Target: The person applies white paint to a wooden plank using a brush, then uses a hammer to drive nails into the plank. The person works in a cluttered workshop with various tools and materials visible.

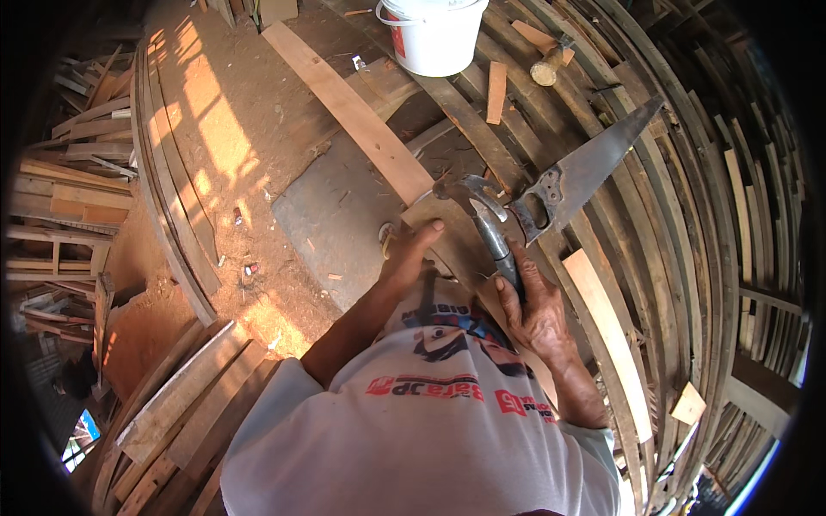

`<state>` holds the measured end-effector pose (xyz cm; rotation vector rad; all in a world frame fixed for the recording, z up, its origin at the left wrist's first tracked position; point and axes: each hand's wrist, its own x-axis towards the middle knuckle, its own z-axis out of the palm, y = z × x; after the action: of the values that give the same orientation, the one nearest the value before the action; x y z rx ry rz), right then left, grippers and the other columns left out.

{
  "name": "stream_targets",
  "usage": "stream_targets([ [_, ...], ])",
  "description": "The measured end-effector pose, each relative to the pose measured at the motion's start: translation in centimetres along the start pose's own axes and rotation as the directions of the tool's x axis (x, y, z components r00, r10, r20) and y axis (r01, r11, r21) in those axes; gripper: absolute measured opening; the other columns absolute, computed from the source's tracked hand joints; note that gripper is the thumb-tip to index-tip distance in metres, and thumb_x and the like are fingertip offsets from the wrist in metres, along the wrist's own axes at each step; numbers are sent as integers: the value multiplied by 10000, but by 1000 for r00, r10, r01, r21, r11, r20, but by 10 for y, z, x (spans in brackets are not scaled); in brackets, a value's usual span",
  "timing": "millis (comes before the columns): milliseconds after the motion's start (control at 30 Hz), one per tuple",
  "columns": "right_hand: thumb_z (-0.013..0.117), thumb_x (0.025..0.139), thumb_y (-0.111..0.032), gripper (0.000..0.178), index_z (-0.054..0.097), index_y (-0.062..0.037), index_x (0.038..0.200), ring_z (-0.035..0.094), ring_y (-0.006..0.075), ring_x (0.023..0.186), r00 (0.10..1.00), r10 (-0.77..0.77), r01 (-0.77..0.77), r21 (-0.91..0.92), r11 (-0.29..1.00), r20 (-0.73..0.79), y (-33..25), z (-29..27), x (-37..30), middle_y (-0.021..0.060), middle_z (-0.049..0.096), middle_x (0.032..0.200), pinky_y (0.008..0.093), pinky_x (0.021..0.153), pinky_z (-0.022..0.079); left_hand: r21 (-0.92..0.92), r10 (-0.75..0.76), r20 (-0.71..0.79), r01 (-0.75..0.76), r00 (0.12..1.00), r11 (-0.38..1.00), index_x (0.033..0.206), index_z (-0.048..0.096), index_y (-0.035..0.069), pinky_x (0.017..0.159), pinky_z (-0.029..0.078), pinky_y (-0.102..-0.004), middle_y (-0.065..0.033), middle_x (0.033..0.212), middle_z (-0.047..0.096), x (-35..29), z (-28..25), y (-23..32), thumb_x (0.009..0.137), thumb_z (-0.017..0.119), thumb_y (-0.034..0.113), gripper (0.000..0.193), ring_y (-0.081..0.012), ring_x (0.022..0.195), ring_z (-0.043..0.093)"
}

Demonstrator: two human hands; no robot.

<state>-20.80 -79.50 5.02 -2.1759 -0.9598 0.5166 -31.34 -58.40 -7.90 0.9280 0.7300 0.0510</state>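
My right hand (544, 316) is wrapped around the dark grip of a claw hammer (494, 237). The hammer's metal head lies over a short wooden board (449, 230) in front of my body. At the near left edge of that board is my left hand (411, 261), its thumb on top and its other fingers mostly hidden; it appears to grip the edge. A long, pale plank (348, 112) runs from the far left and meets the board near the hammer head. Just right of the hammer, a handsaw (589, 169) lies across the timbers, blade pointing far right.
A white bucket (437, 39) stands at the far side. Close to it lie a wooden mallet-like piece (545, 70) and a small wood block (496, 92). Long timbers (667, 258) fill the right side. Stacked planks (185, 404) lie at the near left, beside the sunlit dirt floor (206, 112).
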Motion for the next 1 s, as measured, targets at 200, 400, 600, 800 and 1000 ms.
stream_targets([
  [200, 669, 1057, -256, 563, 498, -71, 1560, 755, 457, 950, 998, -33, 39, -117, 992, 48, 9, 8, 12, 281, 725, 1092, 506, 798, 618, -17, 13, -52, -14, 999, 1000, 1565, 403, 83, 1026, 573, -463, -138, 1424, 571, 6, 2, -2, 1017, 631, 402, 674, -278, 1285, 621],
  [400, 676, 1053, -256, 608, 467, -122, 1608, 761, 428, 882, 997, -81, 81, 13, 997, 12, -13, -16, 13, 267, 725, 1070, 482, 749, 623, -26, 76, -11, -76, 997, 997, 1551, 418, 52, 1048, 550, -432, -132, 1403, 584, 9, -3, -5, 1032, 613, 326, 618, -251, 1279, 615],
  [600, 665, 1057, -271, 613, 452, -137, 1616, 753, 430, 815, 991, -45, 74, -243, 967, 125, -2, -2, 16, 238, 729, 1057, 504, 723, 620, 42, 163, -59, -160, 985, 986, 1546, 424, 47, 1084, 512, -409, -120, 1395, 586, 11, -3, -9, 1017, 634, 285, 617, -238, 1290, 598],
  [800, 660, 1067, -237, 575, 478, -92, 1593, 737, 475, 1018, 996, -11, 15, -48, 999, 83, -14, -11, 20, 300, 714, 1187, 514, 860, 610, -18, 52, -73, -53, 996, 998, 1532, 445, 44, 1020, 567, -422, -120, 1371, 607, 5, 0, 0, 1010, 642, 266, 601, -236, 1229, 638],
  [1000, 642, 1074, -195, 605, 419, -108, 1629, 759, 445, 937, 992, -125, 121, -123, 985, -19, -6, -3, 15, 273, 735, 1105, 507, 773, 621, -64, 127, -46, -130, 991, 989, 1525, 421, 37, 1002, 572, -405, -124, 1353, 632, 15, 1, -8, 988, 664, 257, 629, -239, 1156, 674],
])
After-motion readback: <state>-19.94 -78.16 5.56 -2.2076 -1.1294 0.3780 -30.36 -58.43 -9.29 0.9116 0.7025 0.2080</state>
